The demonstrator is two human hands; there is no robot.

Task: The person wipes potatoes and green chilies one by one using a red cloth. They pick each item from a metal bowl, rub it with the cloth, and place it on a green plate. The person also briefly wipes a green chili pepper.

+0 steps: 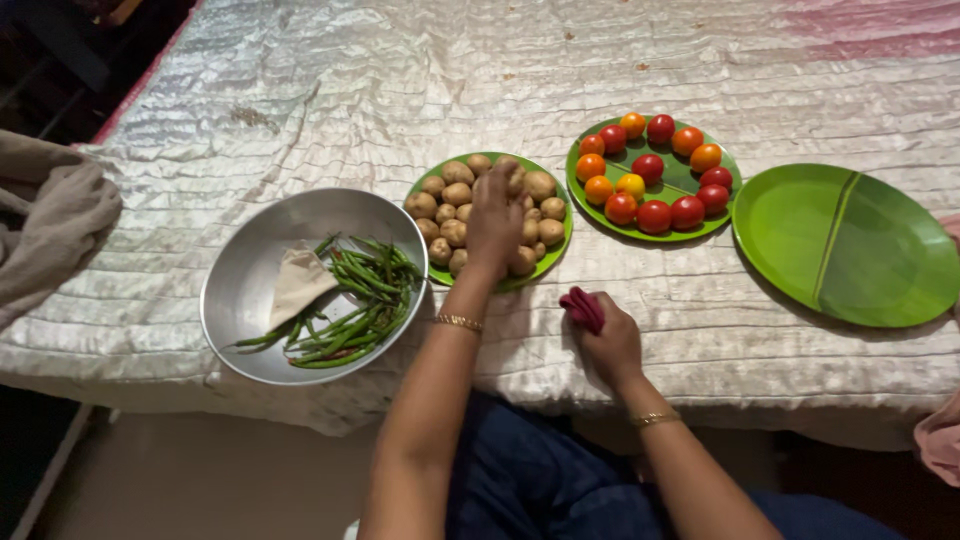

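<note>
A soft grey cloth (45,225) lies bunched at the far left edge. Next comes a round shiny metal bowl (250,270) with long thin green beans (355,310) and a folded pale paper (298,282) inside. It sticks out a little over the near edge of the crinkly, shiny white tablecloth (400,80). The left hand (495,215) reaches straight out, palm down, fingers curled over lumpy brown potatoes (455,195) on a round green plate (555,245). The right hand (610,345) rests near the table edge, squeezing a small red cloth (582,308). Further right, smooth red and orange tomatoes (655,215) fill a second green plate (680,180). The last green plate (845,245) lies bare. Lots of open room far back.
</note>
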